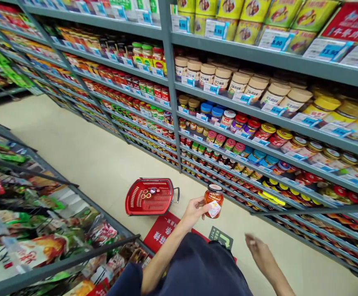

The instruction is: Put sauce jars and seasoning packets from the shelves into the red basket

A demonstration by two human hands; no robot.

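One jar [214, 199] stands lid-up at lower centre, its side clasped by the left hand [196, 209], while the blurred, seemingly empty right hand [258, 251] hangs apart, lower right.

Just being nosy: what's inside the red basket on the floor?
The red basket holds several small round items, too small to identify. Its bottom shows around them; beneath them it is covered.

Left hand [195, 210] stretched forward, fingers [198, 201] closed in a grip — right hand [258, 250] out to the side, blurred.
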